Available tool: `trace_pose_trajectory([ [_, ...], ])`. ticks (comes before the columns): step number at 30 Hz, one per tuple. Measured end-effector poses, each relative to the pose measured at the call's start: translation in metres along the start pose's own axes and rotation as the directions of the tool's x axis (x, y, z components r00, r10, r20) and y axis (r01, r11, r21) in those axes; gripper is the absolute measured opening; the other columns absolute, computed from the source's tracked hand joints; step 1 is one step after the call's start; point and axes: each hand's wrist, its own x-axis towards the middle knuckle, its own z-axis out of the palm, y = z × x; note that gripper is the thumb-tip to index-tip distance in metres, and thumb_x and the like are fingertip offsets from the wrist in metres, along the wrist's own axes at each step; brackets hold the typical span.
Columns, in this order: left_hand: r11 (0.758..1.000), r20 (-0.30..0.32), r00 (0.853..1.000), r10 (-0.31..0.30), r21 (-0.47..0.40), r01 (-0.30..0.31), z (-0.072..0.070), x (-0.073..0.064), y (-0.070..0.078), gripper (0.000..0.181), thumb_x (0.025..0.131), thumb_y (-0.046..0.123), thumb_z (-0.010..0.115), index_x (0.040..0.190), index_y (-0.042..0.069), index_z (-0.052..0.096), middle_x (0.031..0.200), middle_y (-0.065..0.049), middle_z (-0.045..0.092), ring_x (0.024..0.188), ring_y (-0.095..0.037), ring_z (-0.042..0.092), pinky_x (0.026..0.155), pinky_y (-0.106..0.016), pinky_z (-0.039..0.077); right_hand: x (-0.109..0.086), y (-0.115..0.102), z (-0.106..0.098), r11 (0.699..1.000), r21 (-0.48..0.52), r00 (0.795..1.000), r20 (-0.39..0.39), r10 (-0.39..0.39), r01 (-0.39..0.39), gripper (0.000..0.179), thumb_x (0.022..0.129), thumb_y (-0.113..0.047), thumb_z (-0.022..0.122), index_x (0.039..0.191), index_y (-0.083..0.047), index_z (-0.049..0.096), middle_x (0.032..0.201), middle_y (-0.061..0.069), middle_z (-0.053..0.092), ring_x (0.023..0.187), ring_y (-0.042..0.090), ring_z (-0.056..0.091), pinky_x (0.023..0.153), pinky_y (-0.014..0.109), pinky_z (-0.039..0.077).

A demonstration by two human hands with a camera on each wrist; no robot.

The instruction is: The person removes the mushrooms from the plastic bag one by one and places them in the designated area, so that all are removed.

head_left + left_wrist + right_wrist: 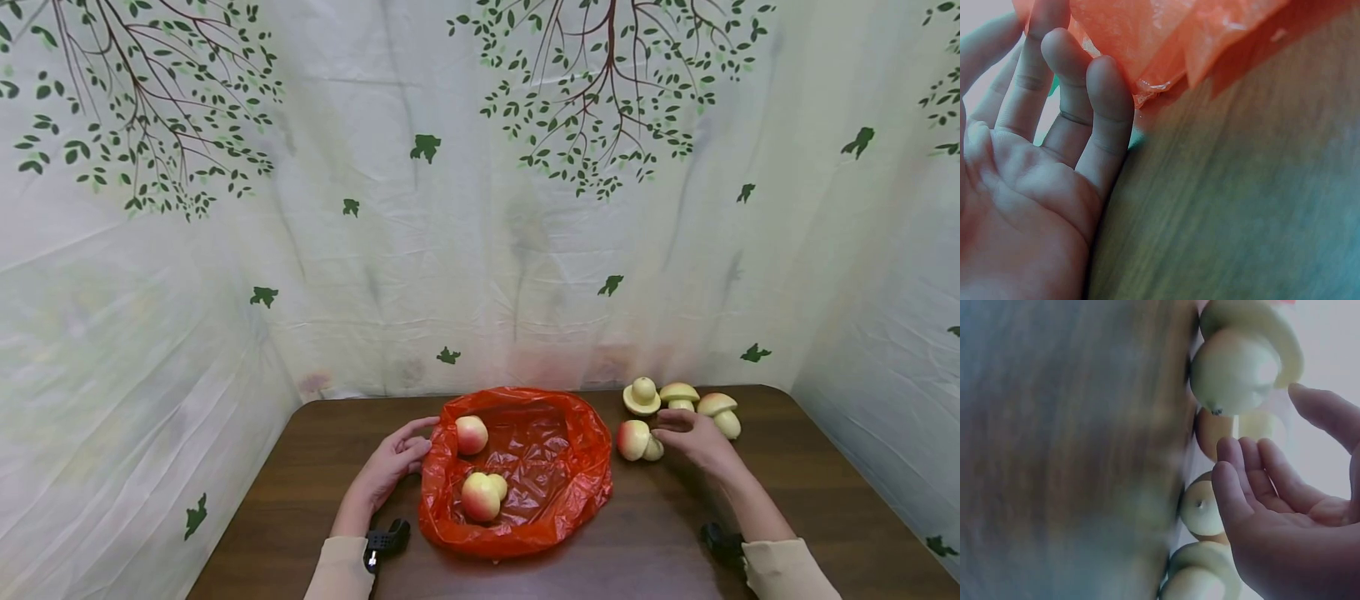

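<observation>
A red plastic bag [517, 543] stands on the brown table with its mouth spread wide. Inside it lie two toy mushrooms with red-and-yellow caps, one near the back left [471, 435] and one near the front [482, 497]. At the bag's left side, my left hand [390, 465] touches the plastic with loosely bent fingers. My right hand [697, 437] hovers low at the right, thumb and fingers apart, just beside a red-capped toy mushroom [634, 440]. In the right wrist view, nothing is between those fingers, and a pale mushroom [1232, 375] shows beyond them.
Behind the right hand are three more toy mushrooms: one tipped over [641, 398], one upright [679, 395] and one leaning [720, 412]. A leaf-printed curtain [480, 275] hangs behind the table [637, 542] and along both sides.
</observation>
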Motion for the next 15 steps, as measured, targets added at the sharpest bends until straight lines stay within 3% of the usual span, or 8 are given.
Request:
trace_pose_trajectory([
  [6, 1.0, 0.001, 1.0, 0.002, 0.006, -0.002, -0.001, 0.001, -0.001, 0.052, 0.111, 0.021, 0.055, 0.161, 0.009, 0.041, 0.106, 0.006, 0.078, 0.1, -0.01, 0.073, 0.092, -0.028, 0.062, -0.001, -0.004, -0.006, 1.0, -0.012, 1.0, 0.002, -0.015, 0.015, 0.059, 0.102, -0.022, 0.071, 0.146, 0.013, 0.053, 0.145, 0.033, 0.06, 0.122, 0.028, 0.067, 0.082, 0.017, 0.053],
  [12, 1.0, -0.007, 1.0, -0.005, 0.013, 0.005, -0.001, 0.001, -0.002, 0.052, 0.111, 0.022, 0.055, 0.16, 0.01, 0.041, 0.107, 0.005, 0.078, 0.101, -0.01, 0.073, 0.093, -0.028, 0.061, -0.004, -0.013, -0.01, 0.998, 0.065, 1.0, -0.007, -0.014, 0.015, 0.061, 0.102, -0.024, 0.071, 0.147, 0.012, 0.051, 0.147, 0.032, 0.059, 0.102, -0.009, 0.058, 0.085, 0.014, 0.051],
  [15, 1.0, -0.012, 1.0, -0.01, 0.014, 0.01, 0.0, 0.001, -0.001, 0.053, 0.111, 0.023, 0.056, 0.16, 0.01, 0.042, 0.108, 0.005, 0.078, 0.102, -0.011, 0.073, 0.094, -0.028, 0.061, -0.006, -0.019, -0.011, 0.995, 0.098, 1.0, -0.003, -0.013, 0.013, 0.063, 0.102, -0.025, 0.071, 0.149, 0.011, 0.05, 0.148, 0.032, 0.058, 0.098, -0.016, 0.056, 0.086, 0.013, 0.05],
])
